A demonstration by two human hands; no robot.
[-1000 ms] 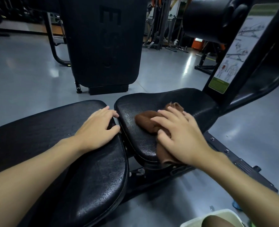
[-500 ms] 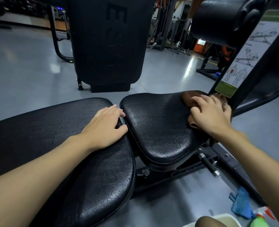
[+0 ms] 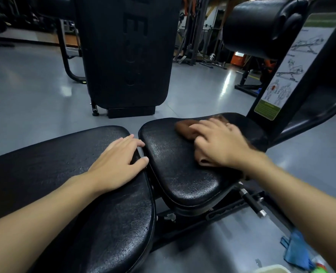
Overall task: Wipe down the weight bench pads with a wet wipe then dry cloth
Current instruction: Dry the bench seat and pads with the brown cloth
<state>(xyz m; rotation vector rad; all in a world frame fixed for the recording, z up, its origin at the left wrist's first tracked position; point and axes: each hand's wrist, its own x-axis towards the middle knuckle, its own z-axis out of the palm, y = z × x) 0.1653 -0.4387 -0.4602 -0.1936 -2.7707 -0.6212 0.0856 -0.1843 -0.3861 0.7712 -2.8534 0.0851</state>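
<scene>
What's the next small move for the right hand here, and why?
Probably pull the brown cloth toward the near edge of the seat pad. The right hand presses it flat on the pad's far half, the near half lies uncovered, and the left hand rests flat on the back pad.

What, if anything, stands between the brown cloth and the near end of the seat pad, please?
Nothing visible: the seat pad is bare from the brown cloth to its near end; the left hand rests on the long pad.
</scene>
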